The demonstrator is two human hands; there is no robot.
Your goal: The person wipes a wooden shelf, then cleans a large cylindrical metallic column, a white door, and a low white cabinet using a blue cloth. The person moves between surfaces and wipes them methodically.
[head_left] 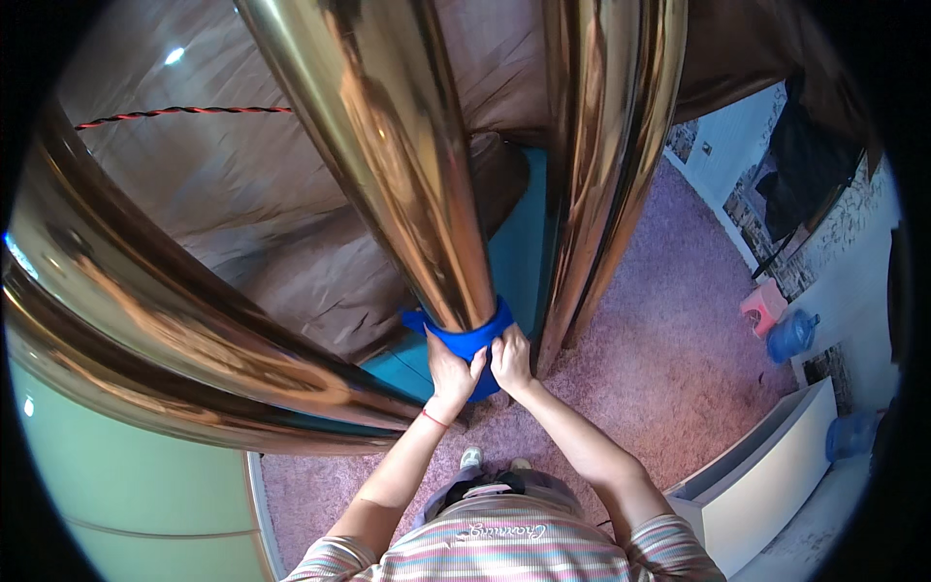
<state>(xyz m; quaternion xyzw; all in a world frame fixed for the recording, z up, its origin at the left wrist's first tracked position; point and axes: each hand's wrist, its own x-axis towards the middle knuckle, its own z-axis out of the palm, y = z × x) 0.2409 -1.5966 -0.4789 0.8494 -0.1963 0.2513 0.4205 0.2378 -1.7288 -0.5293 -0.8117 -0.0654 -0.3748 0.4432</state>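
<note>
A blue cloth (473, 342) is wrapped around the lower part of a shiny gold-coloured metal column (407, 167) in front of me. My left hand (449, 369) grips the cloth on the column's left side, its thumb pointing up towards the middle. On the right side my right hand (513, 358) holds the cloth too, close beside the left. Part of the cloth hangs below my hands, and a loose end sticks out at the left. The column's surface mirrors its surroundings. Fingers behind the cloth are hidden.
More gold columns stand at right (604, 145) and left (182, 313). Behind are brown sheeting (313, 269), a teal panel (520, 240) and a twisted red-black cord (182, 110). On the purple carpet (676, 291), a pink stool (764, 307), a blue water bottle (793, 336) and a white cabinet (771, 465) stand right.
</note>
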